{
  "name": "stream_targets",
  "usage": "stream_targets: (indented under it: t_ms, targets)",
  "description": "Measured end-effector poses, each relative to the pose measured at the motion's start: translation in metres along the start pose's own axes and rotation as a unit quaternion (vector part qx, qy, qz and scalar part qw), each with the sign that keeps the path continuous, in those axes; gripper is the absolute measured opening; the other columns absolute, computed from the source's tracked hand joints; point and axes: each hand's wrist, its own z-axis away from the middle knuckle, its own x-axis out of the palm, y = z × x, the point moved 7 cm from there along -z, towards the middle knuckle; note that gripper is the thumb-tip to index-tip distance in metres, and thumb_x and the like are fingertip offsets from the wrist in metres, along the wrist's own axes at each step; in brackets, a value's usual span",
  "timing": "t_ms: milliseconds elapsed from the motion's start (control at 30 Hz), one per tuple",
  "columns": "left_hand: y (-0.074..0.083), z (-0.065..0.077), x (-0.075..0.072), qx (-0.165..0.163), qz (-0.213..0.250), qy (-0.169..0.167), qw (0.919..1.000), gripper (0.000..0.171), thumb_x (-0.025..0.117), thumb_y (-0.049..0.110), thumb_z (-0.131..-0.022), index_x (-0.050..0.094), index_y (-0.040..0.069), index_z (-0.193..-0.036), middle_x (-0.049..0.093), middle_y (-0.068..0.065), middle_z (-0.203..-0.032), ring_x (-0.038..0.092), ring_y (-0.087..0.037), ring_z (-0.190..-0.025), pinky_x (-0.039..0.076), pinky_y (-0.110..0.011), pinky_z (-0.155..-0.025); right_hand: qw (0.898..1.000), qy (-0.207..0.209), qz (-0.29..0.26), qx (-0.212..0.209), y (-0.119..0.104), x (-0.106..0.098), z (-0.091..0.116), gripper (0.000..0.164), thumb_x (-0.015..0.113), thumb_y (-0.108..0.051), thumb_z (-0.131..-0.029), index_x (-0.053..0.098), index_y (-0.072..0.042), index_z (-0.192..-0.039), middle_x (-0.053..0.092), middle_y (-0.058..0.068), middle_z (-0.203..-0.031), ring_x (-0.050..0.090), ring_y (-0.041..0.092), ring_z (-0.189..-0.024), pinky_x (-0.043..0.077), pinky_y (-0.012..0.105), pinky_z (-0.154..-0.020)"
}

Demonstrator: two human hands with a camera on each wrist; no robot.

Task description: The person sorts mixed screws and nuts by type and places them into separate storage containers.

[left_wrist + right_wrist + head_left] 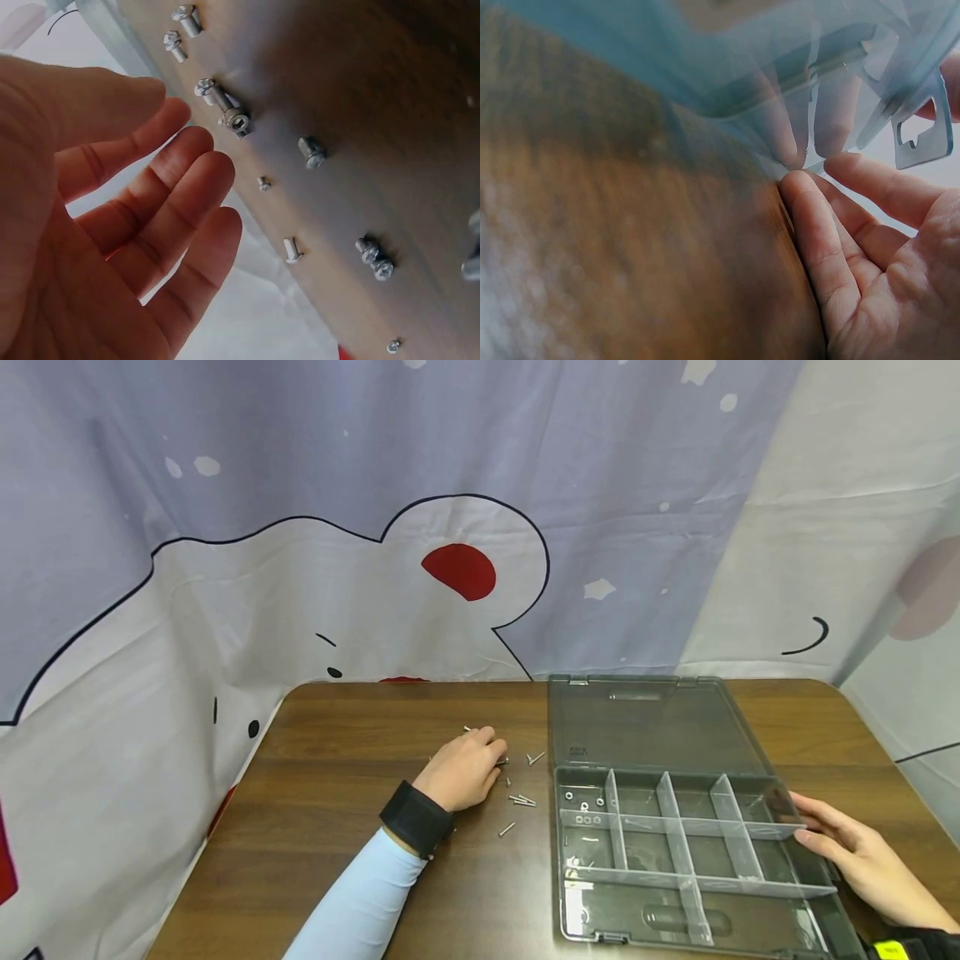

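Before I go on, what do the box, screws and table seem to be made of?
Box: glossy plastic, most likely; it is see-through grey with bright glints.
Screws: smooth metal, perhaps steel, going by their silvery shine.
Table: wood or wood-look laminate, with a soft sheen; brown grain shows, but not which.

Tbl (pixel 300 835): brown wood-grain top, far corners rounded; grey see-thru plastic box (pixel 678 835) w/ dividers on its R side, lid (pixel 637 727) open, folded back twd far edge; loose silver screws (pixel 522 801) approx. mid-tbl, L of box; some in small touching clusters, others single, spaced apart; sizes vary
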Motion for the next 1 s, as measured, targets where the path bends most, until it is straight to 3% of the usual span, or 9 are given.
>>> stream_targets:
  t_ms: [333,567,800,1000]
  targets:
    - [-0.001,-0.002,0.011,-0.007,-0.012,-0.006,0.9999,0.009,0.075,0.011,-0.091,0.072,0.012,-0.099,0.063,-0.003,-0.093,0.067,-0.021,-0.086,0.059,-0.036,-0.076,1.000,0.002,-0.011,-0.017,0.000,0.000,-0.001,0.054,0.049,-0.007,-0.108,0.030,0.009,-0.156,0.031,-0.043,-0.134,0.033,-0.032,-0.115,0.038,-0.001,-0.080]
    - [-0.001,-0.001,0.013,-0.015,0.000,0.019,0.9997,0.011,0.073,0.004,-0.088,0.068,0.013,-0.090,0.063,-0.003,-0.085,0.069,-0.021,-0.078,0.059,-0.037,-0.069,1.000,0.002,-0.008,-0.015,0.001,0.001,-0.001,0.053,0.049,-0.007,-0.108,0.031,0.009,-0.155,0.030,-0.046,-0.133,0.033,-0.032,-0.114,0.038,0.000,-0.078]
    - [-0.005,-0.001,0.016,-0.046,-0.007,0.013,0.9989,0.013,0.069,0.002,-0.082,0.065,0.013,-0.086,0.067,-0.003,-0.081,0.069,-0.023,-0.075,0.057,-0.038,-0.065,1.000,0.002,-0.013,-0.019,0.000,0.003,-0.001,0.053,0.049,-0.007,-0.108,0.032,0.009,-0.155,0.030,-0.046,-0.133,0.034,-0.032,-0.114,0.039,0.000,-0.079]
    - [-0.001,-0.005,0.012,-0.046,0.008,0.019,0.9988,0.014,0.065,0.004,-0.078,0.064,0.014,-0.088,0.059,0.000,-0.081,0.061,-0.017,-0.068,0.051,-0.031,-0.061,0.999,0.005,-0.019,-0.030,0.000,0.001,-0.001,0.053,0.049,-0.004,-0.107,0.031,0.010,-0.154,0.031,-0.045,-0.134,0.034,-0.032,-0.116,0.039,-0.001,-0.080]
